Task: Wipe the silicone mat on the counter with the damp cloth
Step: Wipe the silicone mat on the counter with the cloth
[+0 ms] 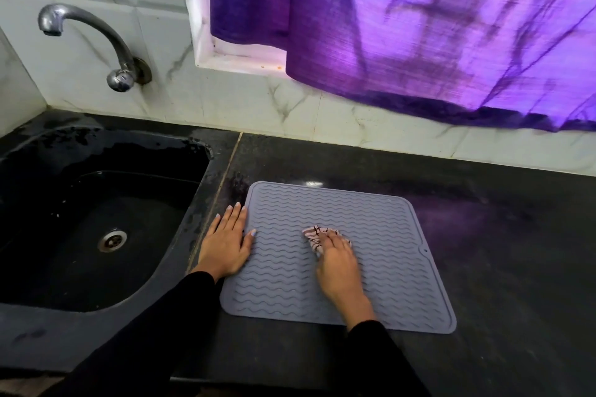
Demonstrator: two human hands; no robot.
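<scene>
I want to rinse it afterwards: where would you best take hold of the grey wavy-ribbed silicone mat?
Probably the grey wavy-ribbed silicone mat by its free far-right corner, from the right: it lies flat, the left hand presses its left edge, the right hand and cloth cover the middle.

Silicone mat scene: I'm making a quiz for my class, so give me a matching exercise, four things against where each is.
Things:
1. left hand
2. cloth
3. faucet
4. curtain

Places:
A. on the wall above the sink
B. under the right hand
C. over the window
D. flat on the mat left edge

Pairs: 1-D, 2-B, 3-A, 4-C
</scene>
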